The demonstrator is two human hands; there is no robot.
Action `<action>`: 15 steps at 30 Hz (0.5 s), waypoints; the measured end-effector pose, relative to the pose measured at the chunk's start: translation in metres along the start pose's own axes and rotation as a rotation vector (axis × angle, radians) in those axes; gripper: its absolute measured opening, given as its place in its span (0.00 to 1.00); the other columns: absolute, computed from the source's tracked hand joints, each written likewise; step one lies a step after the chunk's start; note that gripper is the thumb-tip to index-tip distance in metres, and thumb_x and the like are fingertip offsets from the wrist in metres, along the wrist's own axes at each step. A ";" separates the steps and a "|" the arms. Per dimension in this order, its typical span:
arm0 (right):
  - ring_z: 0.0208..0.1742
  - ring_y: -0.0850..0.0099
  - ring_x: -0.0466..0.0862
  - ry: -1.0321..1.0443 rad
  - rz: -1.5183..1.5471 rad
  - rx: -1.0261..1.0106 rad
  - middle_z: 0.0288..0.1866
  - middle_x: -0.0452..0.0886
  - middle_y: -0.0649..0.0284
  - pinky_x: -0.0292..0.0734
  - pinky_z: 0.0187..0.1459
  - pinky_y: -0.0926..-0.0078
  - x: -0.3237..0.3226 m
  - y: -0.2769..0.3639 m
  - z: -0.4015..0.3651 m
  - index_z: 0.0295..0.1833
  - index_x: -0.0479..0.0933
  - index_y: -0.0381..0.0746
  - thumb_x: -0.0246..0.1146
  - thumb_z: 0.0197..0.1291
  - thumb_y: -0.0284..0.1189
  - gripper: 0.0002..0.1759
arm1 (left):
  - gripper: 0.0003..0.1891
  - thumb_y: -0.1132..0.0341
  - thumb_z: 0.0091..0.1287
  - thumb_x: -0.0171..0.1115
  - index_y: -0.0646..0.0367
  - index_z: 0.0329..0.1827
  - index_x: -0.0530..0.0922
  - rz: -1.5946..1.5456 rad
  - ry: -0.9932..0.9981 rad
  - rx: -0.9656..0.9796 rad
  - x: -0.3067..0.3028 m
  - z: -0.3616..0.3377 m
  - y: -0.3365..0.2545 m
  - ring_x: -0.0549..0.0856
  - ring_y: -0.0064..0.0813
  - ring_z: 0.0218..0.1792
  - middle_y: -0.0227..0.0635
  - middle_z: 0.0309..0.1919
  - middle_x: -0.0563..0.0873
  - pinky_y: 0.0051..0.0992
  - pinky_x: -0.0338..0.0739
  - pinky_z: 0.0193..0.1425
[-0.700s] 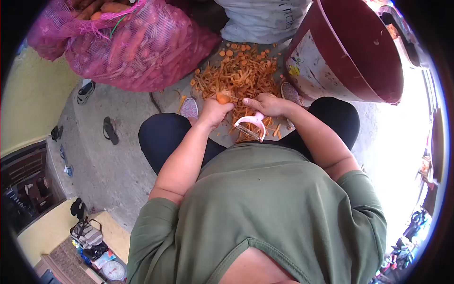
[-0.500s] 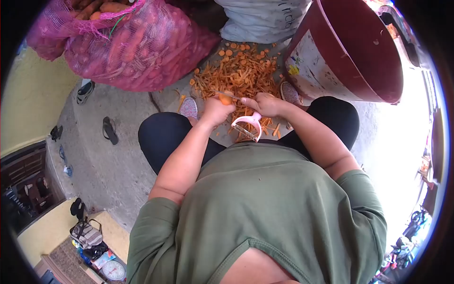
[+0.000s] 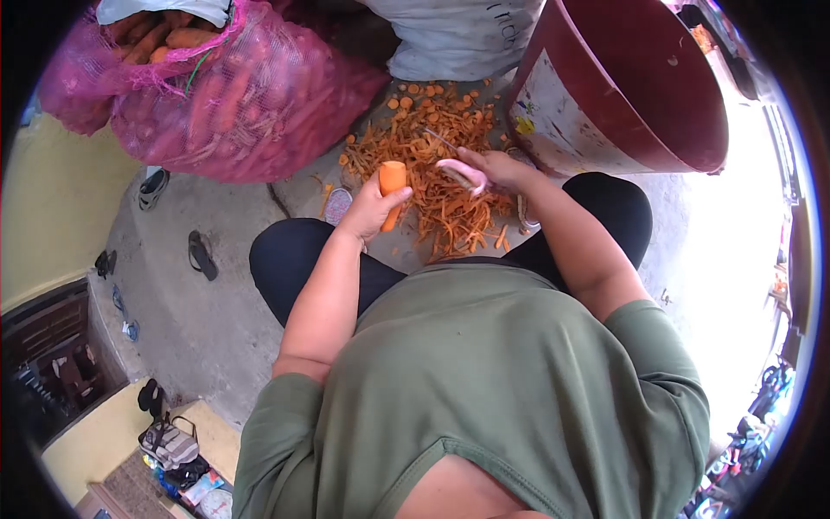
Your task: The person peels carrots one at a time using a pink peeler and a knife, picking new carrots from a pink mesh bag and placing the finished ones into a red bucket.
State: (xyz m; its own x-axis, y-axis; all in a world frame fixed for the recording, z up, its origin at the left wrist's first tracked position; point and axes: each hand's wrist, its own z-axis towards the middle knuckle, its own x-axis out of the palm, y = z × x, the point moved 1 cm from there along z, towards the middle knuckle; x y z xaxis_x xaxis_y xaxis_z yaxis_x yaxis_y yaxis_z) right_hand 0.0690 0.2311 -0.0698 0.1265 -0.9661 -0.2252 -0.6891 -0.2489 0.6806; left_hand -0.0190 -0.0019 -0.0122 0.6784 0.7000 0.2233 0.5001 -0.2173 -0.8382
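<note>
My left hand [image 3: 370, 210] grips an orange carrot [image 3: 392, 184], held upright with its cut top showing above my fingers. My right hand [image 3: 500, 168] is closed on a pink peeler [image 3: 460, 172], with a thin knife blade [image 3: 441, 138] poking out past the fingers. The two hands are apart, both above a heap of orange carrot peelings and cut ends [image 3: 437, 164] on the concrete floor between my feet.
A pink mesh sack of carrots [image 3: 220, 99] lies at the upper left. A big maroon tub [image 3: 631, 86] stands at the upper right, a white sack [image 3: 454, 35] behind the peelings. Sandals [image 3: 200, 253] and bags lie on the floor at the left.
The hands have separated. My left hand turned the carrot upright and drew it left; my right hand swung the peeler up and away from it.
</note>
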 end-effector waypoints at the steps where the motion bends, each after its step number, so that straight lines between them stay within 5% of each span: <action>1: 0.11 0.81 0.63 0.069 0.132 0.140 0.14 0.68 0.71 0.52 0.13 0.86 -0.007 0.037 -0.046 0.26 0.77 0.43 0.43 0.57 0.58 0.31 | 0.21 0.69 0.49 0.67 0.57 0.44 0.68 -0.009 0.018 -0.010 0.000 0.000 -0.003 0.74 0.17 0.23 0.28 0.30 0.75 0.19 0.69 0.22; 4: 0.16 0.80 0.69 0.322 0.253 0.160 0.18 0.72 0.67 0.60 0.17 0.84 -0.001 0.042 -0.041 0.31 0.78 0.40 0.47 0.52 0.61 0.34 | 0.22 0.68 0.50 0.67 0.57 0.46 0.67 0.054 0.029 -0.027 0.007 -0.004 -0.005 0.75 0.18 0.24 0.29 0.31 0.75 0.19 0.69 0.21; 5: 0.23 0.75 0.74 0.156 0.133 0.043 0.24 0.75 0.61 0.68 0.24 0.79 0.007 0.044 -0.046 0.37 0.77 0.37 0.47 0.50 0.63 0.37 | 0.21 0.68 0.50 0.67 0.57 0.45 0.67 0.144 -0.006 -0.010 0.008 -0.003 -0.004 0.75 0.18 0.24 0.29 0.30 0.75 0.18 0.69 0.21; 6: 0.14 0.76 0.67 0.053 0.106 -0.050 0.16 0.70 0.64 0.61 0.17 0.77 0.017 0.057 -0.058 0.23 0.75 0.39 0.44 0.52 0.62 0.35 | 0.21 0.68 0.50 0.67 0.57 0.45 0.68 0.231 -0.044 0.007 0.009 -0.003 -0.004 0.75 0.19 0.24 0.29 0.29 0.75 0.18 0.69 0.21; 9: 0.29 0.65 0.77 0.274 -0.259 -0.177 0.21 0.75 0.54 0.70 0.33 0.68 0.019 0.060 -0.048 0.23 0.76 0.34 0.40 0.49 0.67 0.43 | 0.17 0.69 0.48 0.66 0.59 0.40 0.72 0.351 -0.045 -0.082 0.011 -0.002 -0.009 0.76 0.20 0.25 0.29 0.26 0.77 0.20 0.70 0.24; 15: 0.36 0.56 0.77 0.182 -0.402 -0.178 0.27 0.76 0.47 0.68 0.40 0.62 0.026 0.066 -0.053 0.24 0.75 0.29 0.38 0.48 0.68 0.47 | 0.13 0.69 0.45 0.64 0.62 0.35 0.77 0.567 -0.026 -0.075 0.011 0.002 -0.005 0.77 0.20 0.28 0.30 0.26 0.80 0.23 0.71 0.33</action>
State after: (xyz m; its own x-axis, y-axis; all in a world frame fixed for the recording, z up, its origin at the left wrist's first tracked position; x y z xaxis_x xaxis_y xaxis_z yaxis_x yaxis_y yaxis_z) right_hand 0.0640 0.1858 0.0063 0.4916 -0.7835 -0.3800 -0.4293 -0.5978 0.6770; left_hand -0.0151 0.0076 -0.0068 0.8390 0.4756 -0.2642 0.0991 -0.6110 -0.7854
